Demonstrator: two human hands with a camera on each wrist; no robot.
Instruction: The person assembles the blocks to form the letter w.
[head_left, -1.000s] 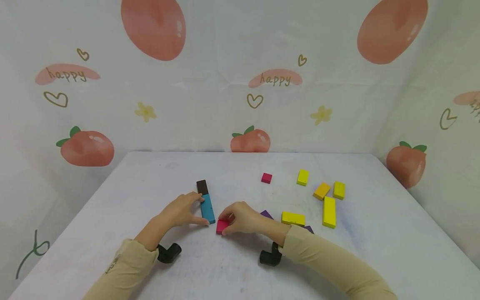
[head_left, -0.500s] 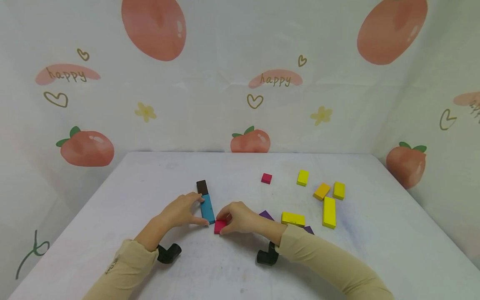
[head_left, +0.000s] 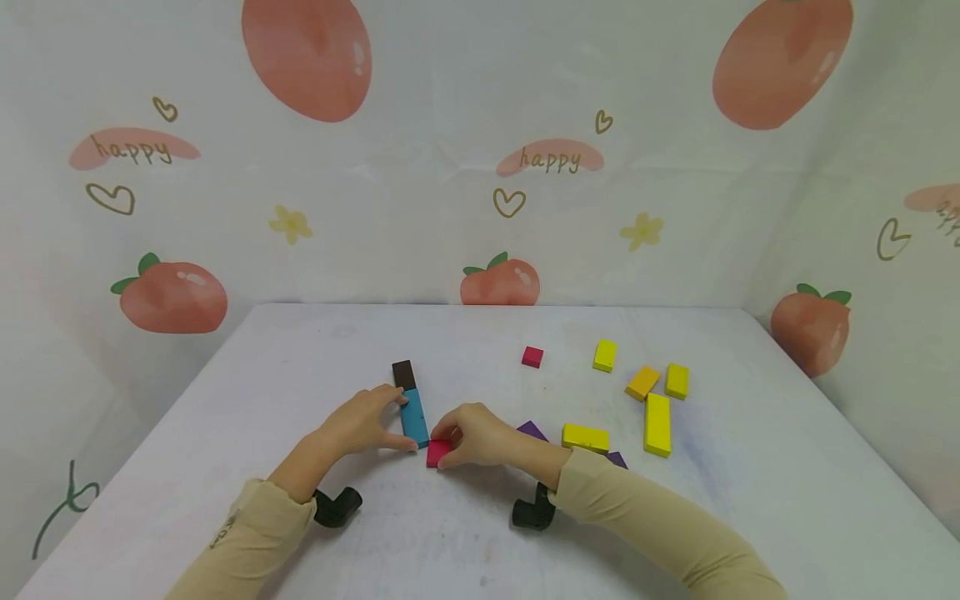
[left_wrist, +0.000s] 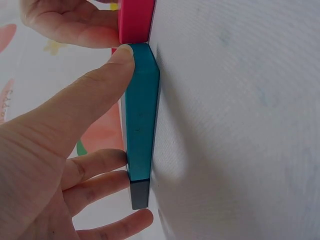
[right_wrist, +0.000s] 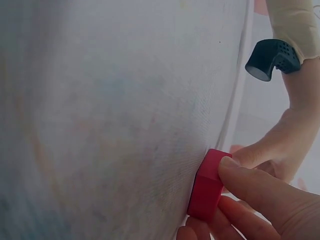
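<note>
A blue rectangular block (head_left: 414,418) lies end to end with a small dark brown block (head_left: 403,375) on the white table. My left hand (head_left: 360,423) rests its thumb at the near end of the blue block and its fingertips along the same side, fingers spread. Just right of the near end, my right hand (head_left: 482,437) pinches a red block (head_left: 438,454) between thumb and fingers, low at the tabletop. In the left wrist view the red block (left_wrist: 136,21) meets the end of the blue one, or nearly so. Curled fingers partly cover the red block.
Another red block (head_left: 532,357) lies further back. Several yellow blocks (head_left: 657,425) and an orange block (head_left: 642,383) are scattered to the right. Purple pieces (head_left: 533,430) are partly hidden behind the right forearm. A printed cloth (head_left: 420,208) hangs behind the table (head_left: 315,333).
My right hand has slid the red block slightly left, up to the near end of the blue block. My left hand has stayed in place.
</note>
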